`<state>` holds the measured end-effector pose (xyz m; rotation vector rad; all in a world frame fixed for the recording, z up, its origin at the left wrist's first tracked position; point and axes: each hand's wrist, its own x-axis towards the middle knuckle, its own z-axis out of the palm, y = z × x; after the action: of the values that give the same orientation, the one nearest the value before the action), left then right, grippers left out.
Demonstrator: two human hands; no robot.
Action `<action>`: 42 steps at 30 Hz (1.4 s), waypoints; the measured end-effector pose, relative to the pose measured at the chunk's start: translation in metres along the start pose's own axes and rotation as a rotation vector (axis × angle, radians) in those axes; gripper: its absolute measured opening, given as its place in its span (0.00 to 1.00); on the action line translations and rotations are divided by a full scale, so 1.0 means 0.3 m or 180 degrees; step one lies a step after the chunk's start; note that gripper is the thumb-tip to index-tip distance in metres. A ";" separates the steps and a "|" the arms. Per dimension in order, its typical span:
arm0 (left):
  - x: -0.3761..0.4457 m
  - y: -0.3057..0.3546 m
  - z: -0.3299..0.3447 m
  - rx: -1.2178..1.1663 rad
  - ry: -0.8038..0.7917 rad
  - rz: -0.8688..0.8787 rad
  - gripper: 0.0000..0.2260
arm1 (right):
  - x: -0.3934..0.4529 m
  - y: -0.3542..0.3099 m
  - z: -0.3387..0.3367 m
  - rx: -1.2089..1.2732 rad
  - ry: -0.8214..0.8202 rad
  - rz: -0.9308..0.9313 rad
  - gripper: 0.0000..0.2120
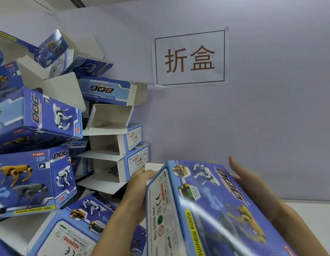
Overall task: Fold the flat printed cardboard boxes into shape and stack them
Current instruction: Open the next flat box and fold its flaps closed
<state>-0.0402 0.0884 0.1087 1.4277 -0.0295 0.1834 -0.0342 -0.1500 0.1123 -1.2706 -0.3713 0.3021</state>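
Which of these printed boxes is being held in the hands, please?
The box at lower right, between the left hand and right hand; the others sit in the pile on the left, untouched.

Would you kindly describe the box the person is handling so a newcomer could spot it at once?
Start at the paper sign on the wall and look straight down to the bottom of the view. There a blue printed box sits between the left hand and the right hand. Unlike the boxes in the pile on the left, it alone is held.
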 end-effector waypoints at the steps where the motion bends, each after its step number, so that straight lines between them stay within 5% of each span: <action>1: -0.005 0.005 0.004 0.0105 -0.0037 0.0002 0.05 | 0.005 -0.001 -0.009 -0.0003 0.0047 -0.0141 0.16; 3: -0.009 -0.002 0.010 0.0175 -0.0296 0.0095 0.10 | 0.020 -0.003 -0.021 -0.0264 0.0727 -0.0405 0.26; 9: -0.002 -0.026 0.092 0.0230 -0.0805 -0.0103 0.10 | 0.065 0.030 -0.017 -0.1651 0.1013 -0.0535 0.07; 13: -0.008 -0.059 0.075 -0.0164 -0.0931 -0.0226 0.10 | 0.060 0.054 -0.035 -0.1828 0.0934 -0.0395 0.07; 23: 0.014 -0.077 0.083 -0.0241 -0.0757 -0.0017 0.10 | 0.071 0.067 -0.032 -0.1504 0.0636 -0.0474 0.22; 31: 0.024 -0.078 0.085 -0.0263 -0.0690 0.0235 0.11 | 0.074 0.065 -0.022 -0.1322 0.0441 -0.0702 0.21; 36: 0.029 -0.082 0.086 -0.0207 -0.0573 0.0316 0.09 | 0.089 0.072 -0.016 -0.1215 0.0557 -0.0880 0.06; 42: 0.032 -0.076 0.085 -0.0332 -0.0366 0.0304 0.08 | 0.076 0.059 0.002 -0.1177 0.0596 -0.0753 0.15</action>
<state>-0.0252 0.0613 0.0913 1.3322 -0.1991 0.1758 -0.0142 -0.1350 0.0976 -1.5852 -0.4245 -0.0928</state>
